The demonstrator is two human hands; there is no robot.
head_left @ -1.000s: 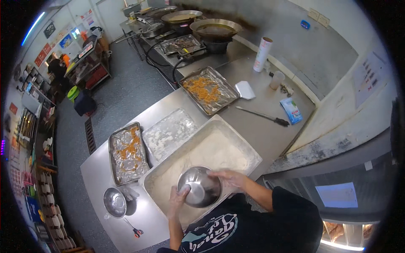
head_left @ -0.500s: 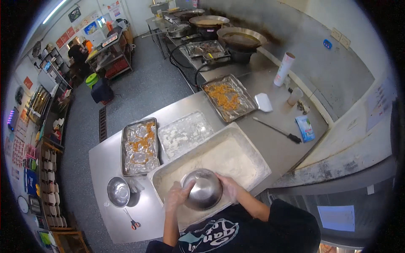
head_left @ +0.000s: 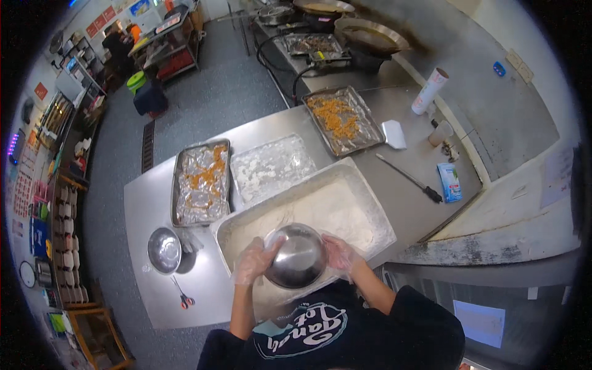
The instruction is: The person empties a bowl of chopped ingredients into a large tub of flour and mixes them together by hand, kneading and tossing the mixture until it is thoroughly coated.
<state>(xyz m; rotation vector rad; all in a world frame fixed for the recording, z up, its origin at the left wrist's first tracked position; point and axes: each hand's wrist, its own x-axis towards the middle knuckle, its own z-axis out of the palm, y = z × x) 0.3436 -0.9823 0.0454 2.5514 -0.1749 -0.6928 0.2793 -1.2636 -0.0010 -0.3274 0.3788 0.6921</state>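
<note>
Right hand (head_left: 341, 254) has shifted from the upper edge of the steel bowl (head_left: 301, 259) and grips its side; left hand (head_left: 254, 260) grips opposite. Control above the flour tub (head_left: 377, 209) appears steadier.

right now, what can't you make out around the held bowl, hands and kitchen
In the head view:
pale powder directly below the held metal bowl: covered by it
some fingers of the left hand: hidden behind that bowl
near edge of the powder tray: partly blocked by the dark shirt
far rim of the farther wok: cut off by the top edge
what the distant person is doing: too small, blurred
</note>
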